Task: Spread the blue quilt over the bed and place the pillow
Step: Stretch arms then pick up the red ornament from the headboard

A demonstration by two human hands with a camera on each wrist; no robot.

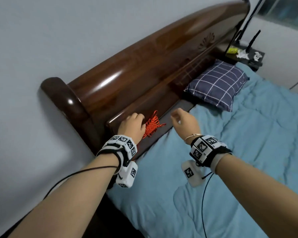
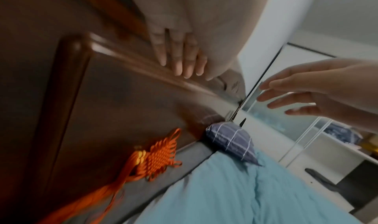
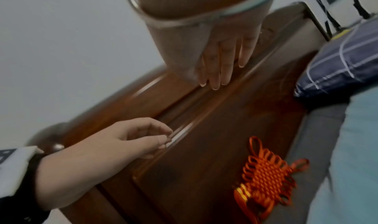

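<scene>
The light blue quilt (image 1: 230,152) lies spread over the bed, its top edge near the headboard. A navy checked pillow (image 1: 217,85) rests on it against the headboard at the far end. My left hand (image 1: 133,121) is at the headboard's lower panel beside a red woven knot, its fingers relaxed and holding nothing. My right hand (image 1: 176,117) hovers above the quilt's top edge, fingers loose and empty. In the left wrist view the quilt (image 2: 245,195) and the pillow (image 2: 231,138) lie below my straight fingers (image 2: 180,57). The right wrist view shows the pillow (image 3: 343,62) at the right.
The dark wooden headboard (image 1: 144,66) stands against a pale wall. A red knot ornament (image 1: 151,125) lies on the grey strip of mattress (image 1: 155,140) between headboard and quilt. A black nightstand (image 1: 244,55) with small items sits beyond the pillow.
</scene>
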